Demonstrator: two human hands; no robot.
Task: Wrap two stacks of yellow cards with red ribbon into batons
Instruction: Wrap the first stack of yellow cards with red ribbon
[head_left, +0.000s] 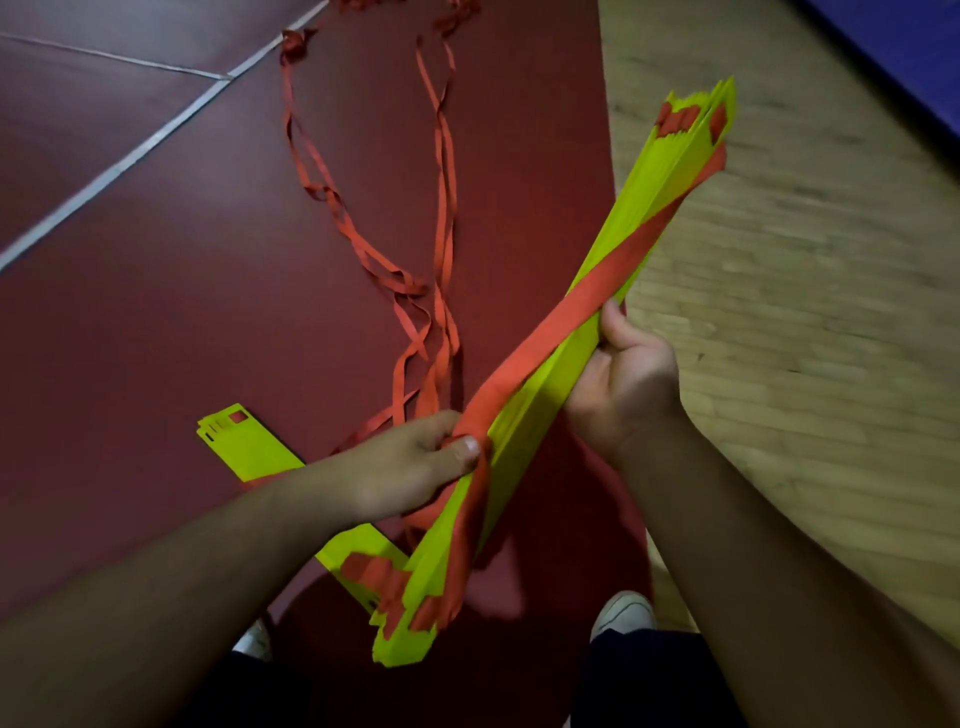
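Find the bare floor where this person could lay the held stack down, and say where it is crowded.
Free: the red floor between the white line, the loose ribbon and the second stack; also the wooden floor right of the held stack. Crowded: the middle, where ribbon trails, and near the shoes.

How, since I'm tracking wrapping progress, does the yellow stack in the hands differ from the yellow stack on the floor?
The held stack is raised and tilted, gripped by the right hand; the floor stack lies flat on the red floor, untouched. The red ribbon, pinched by the left hand, runs slantwise along the held stack; the floor stack's visible parts show none wound round. Both are bright yellow with notched ends.
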